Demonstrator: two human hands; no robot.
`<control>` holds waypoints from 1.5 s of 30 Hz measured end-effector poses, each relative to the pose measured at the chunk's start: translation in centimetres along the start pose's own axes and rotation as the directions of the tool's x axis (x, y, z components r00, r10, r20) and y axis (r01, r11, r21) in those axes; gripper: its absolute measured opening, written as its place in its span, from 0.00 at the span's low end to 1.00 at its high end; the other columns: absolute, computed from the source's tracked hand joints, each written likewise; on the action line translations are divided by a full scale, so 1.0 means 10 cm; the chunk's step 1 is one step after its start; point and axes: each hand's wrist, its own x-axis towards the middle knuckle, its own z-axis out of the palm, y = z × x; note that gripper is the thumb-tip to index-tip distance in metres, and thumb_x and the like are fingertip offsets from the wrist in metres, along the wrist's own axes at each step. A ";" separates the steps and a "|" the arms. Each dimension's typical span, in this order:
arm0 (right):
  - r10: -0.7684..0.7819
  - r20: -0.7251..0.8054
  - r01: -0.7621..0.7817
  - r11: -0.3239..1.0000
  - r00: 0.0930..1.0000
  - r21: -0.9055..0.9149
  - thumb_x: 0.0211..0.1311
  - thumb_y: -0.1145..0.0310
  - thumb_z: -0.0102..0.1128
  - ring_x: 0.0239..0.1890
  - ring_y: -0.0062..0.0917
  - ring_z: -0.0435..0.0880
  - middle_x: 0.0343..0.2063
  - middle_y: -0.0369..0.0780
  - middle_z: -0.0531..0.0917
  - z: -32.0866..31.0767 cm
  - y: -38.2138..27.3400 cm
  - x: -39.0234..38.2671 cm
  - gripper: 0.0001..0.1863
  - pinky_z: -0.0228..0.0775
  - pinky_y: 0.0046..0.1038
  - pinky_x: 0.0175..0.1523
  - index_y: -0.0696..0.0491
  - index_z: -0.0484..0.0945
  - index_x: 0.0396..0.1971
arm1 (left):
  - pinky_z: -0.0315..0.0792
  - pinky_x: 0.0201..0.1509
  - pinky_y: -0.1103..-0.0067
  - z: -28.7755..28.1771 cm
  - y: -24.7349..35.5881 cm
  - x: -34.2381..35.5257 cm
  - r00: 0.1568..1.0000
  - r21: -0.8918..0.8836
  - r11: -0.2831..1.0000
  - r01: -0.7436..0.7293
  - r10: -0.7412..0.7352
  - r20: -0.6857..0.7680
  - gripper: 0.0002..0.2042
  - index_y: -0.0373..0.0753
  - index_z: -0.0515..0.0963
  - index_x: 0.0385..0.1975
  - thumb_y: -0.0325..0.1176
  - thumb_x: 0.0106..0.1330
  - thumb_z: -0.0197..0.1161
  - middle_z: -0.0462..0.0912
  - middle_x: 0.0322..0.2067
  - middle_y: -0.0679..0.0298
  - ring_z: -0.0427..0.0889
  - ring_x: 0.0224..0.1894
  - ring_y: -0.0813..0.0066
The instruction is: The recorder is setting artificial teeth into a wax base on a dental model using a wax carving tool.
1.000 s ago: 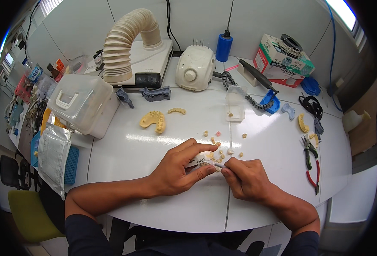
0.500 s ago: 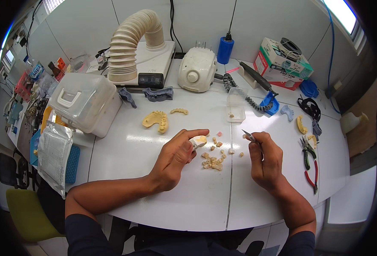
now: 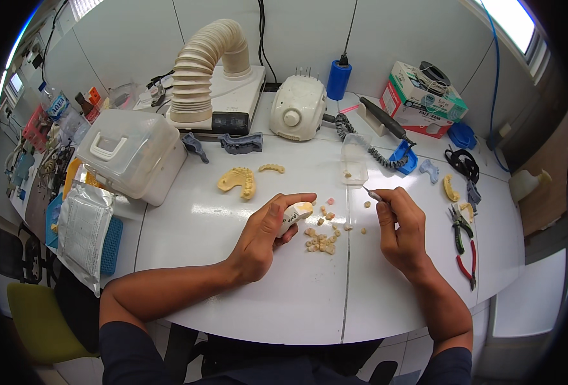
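My left hand (image 3: 256,242) is closed around a small white plaster dental cast (image 3: 293,216) with a yellowish top, its index finger stretched along the far side. In my right hand (image 3: 404,226), thumb and fingers pinch a slim metal pointed tool (image 3: 373,194), its tip directed up and left, apart from the cast. Between the hands lies a cluster of small tooth-coloured pieces (image 3: 321,242), with several loose ones scattered around it and a pink bit (image 3: 330,201). One single piece (image 3: 367,204) rests beside the tool. The cast's underside is hidden by my palm.
Beyond my left hand sit a yellow dental cast (image 3: 237,182) and a curved tooth strip (image 3: 271,168). A clear plastic box (image 3: 354,172) stands ahead. Pliers (image 3: 460,229) lie at right. Farther back are a white control unit (image 3: 298,108), a suction hose (image 3: 192,70) and a toolbox (image 3: 133,154).
My right hand has tilted the tool, so its tip points farther up and left. The cast has turned slightly in my left hand, showing more of its white side.
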 end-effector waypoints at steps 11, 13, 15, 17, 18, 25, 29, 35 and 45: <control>-0.039 -0.027 0.039 0.999 0.999 0.013 0.71 0.78 0.60 0.22 0.24 0.75 0.28 0.41 0.80 0.03 0.02 -0.01 0.08 0.68 0.26 0.29 0.60 0.81 0.47 | 0.55 0.36 0.85 0.01 0.00 0.00 1.000 -0.007 1.000 0.014 -0.014 0.000 0.38 0.38 0.69 0.70 0.63 0.81 0.27 0.65 0.26 0.71 0.58 0.30 0.83; -0.052 -0.053 0.054 0.998 0.997 0.020 0.71 0.78 0.60 0.21 0.25 0.76 0.29 0.41 0.82 0.04 0.02 -0.02 0.08 0.68 0.27 0.30 0.60 0.81 0.47 | 0.55 0.36 0.85 0.01 -0.01 0.01 1.000 -0.006 1.000 0.001 -0.001 0.002 0.38 0.37 0.69 0.70 0.63 0.81 0.27 0.65 0.26 0.71 0.59 0.30 0.83; -0.029 -0.030 0.030 0.999 0.999 0.015 0.73 0.77 0.58 0.21 0.26 0.76 0.27 0.42 0.81 0.03 0.00 -0.02 0.06 0.68 0.28 0.29 0.61 0.81 0.45 | 0.55 0.36 0.85 0.01 -0.01 0.01 1.000 0.003 1.000 -0.006 0.006 -0.005 0.38 0.37 0.70 0.70 0.63 0.81 0.27 0.65 0.26 0.71 0.59 0.30 0.83; -0.004 -0.005 0.004 1.000 1.000 0.008 0.74 0.76 0.57 0.21 0.27 0.76 0.26 0.42 0.81 0.00 -0.02 -0.02 0.06 0.68 0.28 0.29 0.61 0.80 0.43 | 0.55 0.35 0.85 0.01 -0.02 0.02 1.000 0.010 1.000 -0.012 0.012 -0.010 0.38 0.37 0.70 0.69 0.63 0.81 0.27 0.65 0.26 0.71 0.59 0.30 0.83; 0.042 0.027 -0.043 0.998 0.999 0.034 0.76 0.74 0.54 0.21 0.27 0.75 0.24 0.43 0.80 -0.04 -0.05 -0.02 0.07 0.67 0.29 0.28 0.61 0.79 0.40 | 0.55 0.35 0.85 0.02 0.00 0.02 1.000 0.015 1.000 -0.010 0.010 -0.016 0.38 0.37 0.70 0.69 0.63 0.81 0.27 0.65 0.26 0.71 0.59 0.30 0.83; 0.215 0.086 -0.231 0.928 0.973 0.293 0.83 0.66 0.43 0.18 0.24 0.67 0.18 0.41 0.74 -0.06 0.03 -0.08 0.20 0.60 0.29 0.27 0.60 0.70 0.28 | 0.58 0.38 0.84 0.02 0.06 0.00 1.000 -0.016 1.000 0.004 -0.004 0.004 0.33 0.36 0.72 0.66 0.55 0.84 0.28 0.66 0.32 0.69 0.62 0.32 0.83; 0.206 0.144 -0.239 0.932 0.968 0.271 0.83 0.65 0.43 0.19 0.23 0.67 0.18 0.40 0.72 -0.04 0.00 -0.09 0.20 0.59 0.29 0.27 0.60 0.70 0.28 | 0.52 0.33 0.86 0.02 0.00 0.01 1.000 0.015 1.000 -0.017 0.017 -0.002 0.37 0.39 0.70 0.69 0.63 0.81 0.28 0.65 0.25 0.72 0.57 0.28 0.84; 0.168 -0.012 -0.157 0.943 0.986 0.295 0.83 0.68 0.43 0.16 0.15 0.64 0.14 0.33 0.69 -0.02 0.03 -0.06 0.15 0.58 0.23 0.23 0.59 0.74 0.35 | 0.52 0.32 0.86 0.05 0.04 0.00 0.999 0.008 1.000 -0.029 0.029 -0.017 0.36 0.39 0.70 0.69 0.62 0.81 0.29 0.65 0.25 0.72 0.58 0.28 0.85; 0.035 -0.050 -0.030 0.995 0.998 0.099 0.75 0.75 0.57 0.27 0.29 0.76 0.29 0.43 0.78 0.00 0.08 0.03 0.07 0.68 0.29 0.35 0.61 0.81 0.44 | 0.58 0.40 0.86 -0.02 0.00 0.02 1.000 -0.077 0.997 -0.016 0.016 -0.006 0.30 0.37 0.66 0.70 0.55 0.83 0.38 0.66 0.32 0.69 0.61 0.34 0.82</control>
